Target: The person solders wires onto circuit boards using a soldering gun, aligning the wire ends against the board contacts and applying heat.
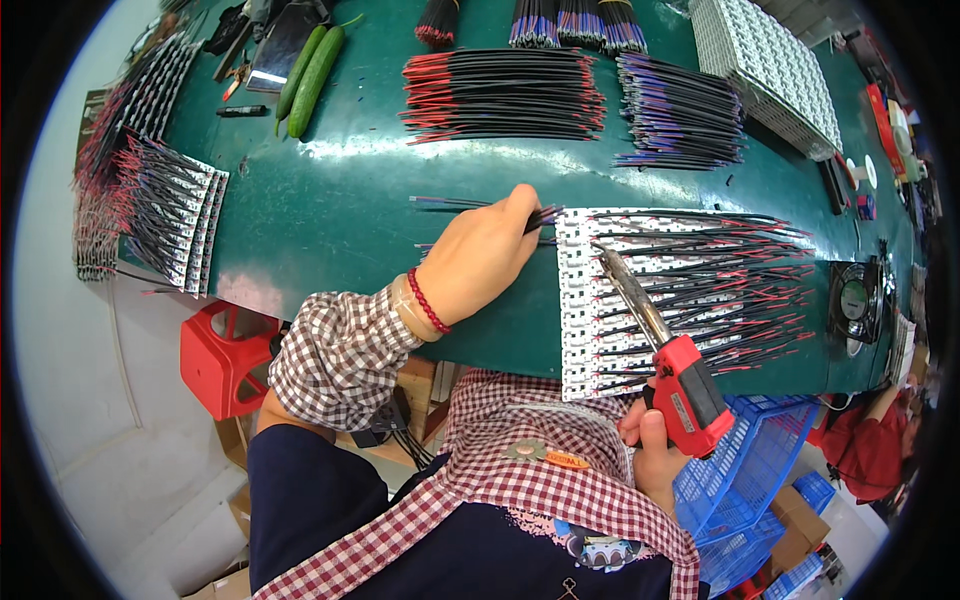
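Observation:
A white panel of small circuit boards (575, 330) lies on the green table, with rows of black red-tipped wires (760, 262) running across it to the right. My left hand (478, 250) is closed in a pinch on a few thin black wires (543, 218), at the panel's upper left edge. Their other ends stick out left of the hand, blue-purple near the tips. My right hand (655, 452), below the panel, grips a red and black soldering gun (690, 395). The gun's metal tip points up-left over the panel's upper left part; whether it touches cannot be made out.
Bundles of red-tipped wires (505, 95) and blue-tipped wires (680, 110) lie beyond the panel. Stacked white panels (770, 65) stand far right, wired panels (190, 215) far left. Two cucumbers (318, 80) lie at the back. A small fan (855, 300) sits right; a red stool (215, 360) stands below left.

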A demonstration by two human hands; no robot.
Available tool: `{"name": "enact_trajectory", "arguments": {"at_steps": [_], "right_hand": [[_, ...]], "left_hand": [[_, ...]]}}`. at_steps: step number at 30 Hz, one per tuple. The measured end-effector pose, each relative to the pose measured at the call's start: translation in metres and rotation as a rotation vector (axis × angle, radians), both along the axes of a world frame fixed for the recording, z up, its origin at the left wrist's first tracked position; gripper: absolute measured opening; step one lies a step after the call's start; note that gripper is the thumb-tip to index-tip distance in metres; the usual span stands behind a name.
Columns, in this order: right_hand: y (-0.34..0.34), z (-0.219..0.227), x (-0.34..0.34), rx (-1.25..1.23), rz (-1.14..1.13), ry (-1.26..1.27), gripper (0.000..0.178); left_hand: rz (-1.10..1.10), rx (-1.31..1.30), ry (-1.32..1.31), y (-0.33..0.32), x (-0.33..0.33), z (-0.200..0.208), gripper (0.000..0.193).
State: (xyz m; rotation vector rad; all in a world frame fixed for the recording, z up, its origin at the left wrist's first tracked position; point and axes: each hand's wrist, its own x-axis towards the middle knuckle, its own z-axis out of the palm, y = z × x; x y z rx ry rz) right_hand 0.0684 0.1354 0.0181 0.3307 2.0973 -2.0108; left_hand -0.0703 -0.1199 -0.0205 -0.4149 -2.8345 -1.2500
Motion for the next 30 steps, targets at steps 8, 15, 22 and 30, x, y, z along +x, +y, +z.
{"name": "enact_trajectory", "arguments": {"at_steps": [8, 15, 22, 30], "right_hand": [[0.004, -0.004, 0.006, -0.018, -0.01, -0.008, 0.039], [0.004, -0.011, 0.009, 0.005, 0.064, -0.062, 0.035], [0.004, -0.008, 0.006, 0.021, 0.094, -0.161, 0.011], [0.01, -0.02, 0.01, 0.127, 0.208, -0.096, 0.008]], "left_hand": [[0.048, 0.101, -0.085, 0.01, 0.013, 0.017, 0.016], [0.015, -0.101, -0.1, 0.012, 0.012, 0.004, 0.017], [0.041, -0.183, -0.11, 0.015, 0.012, 0.004, 0.015], [0.041, -0.181, -0.101, 0.015, 0.012, 0.003, 0.016]]}}
